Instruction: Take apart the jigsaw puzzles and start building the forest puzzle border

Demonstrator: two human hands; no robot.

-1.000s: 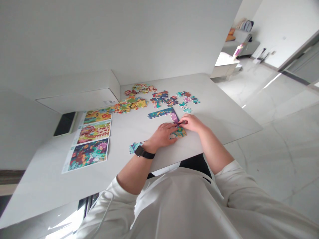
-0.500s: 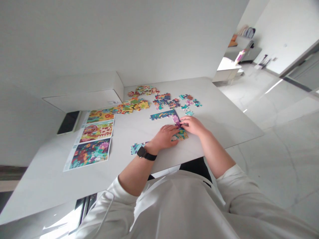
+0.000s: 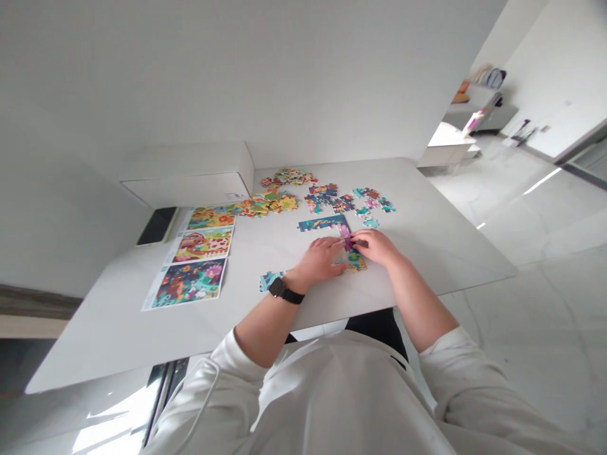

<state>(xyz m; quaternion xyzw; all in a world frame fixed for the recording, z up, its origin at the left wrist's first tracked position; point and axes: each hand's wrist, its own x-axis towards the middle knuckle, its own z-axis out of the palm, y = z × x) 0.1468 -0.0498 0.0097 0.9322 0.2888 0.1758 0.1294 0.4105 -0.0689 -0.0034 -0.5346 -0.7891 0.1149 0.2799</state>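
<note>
A partly joined jigsaw puzzle lies in front of me: a dark blue strip [image 3: 317, 224] along its far side, purple pieces [image 3: 344, 232] down the right, and a green-yellow corner [image 3: 358, 262] nearest me. My left hand [image 3: 322, 260] rests low over the inner side of these pieces, fingers stretched out, covering part of them. With its fingertips together, my right hand [image 3: 377, 246] grips a purple puzzle piece [image 3: 348, 242] at the right edge. Beside my left wrist, partly hidden by it, is a light blue joined section [image 3: 270, 280].
Loose puzzle pieces lie beyond: a dark blue group [image 3: 332, 199], a teal group [image 3: 372, 201], a yellow heap [image 3: 270, 203] and a red-green heap [image 3: 289, 177]. To the left are a picture sheet [image 3: 193, 281], a phone [image 3: 156, 226] and a white box [image 3: 190, 183].
The view has shifted, so the table appears farther right. Both hands stay at the same purple pieces, with only slight finger movement.
</note>
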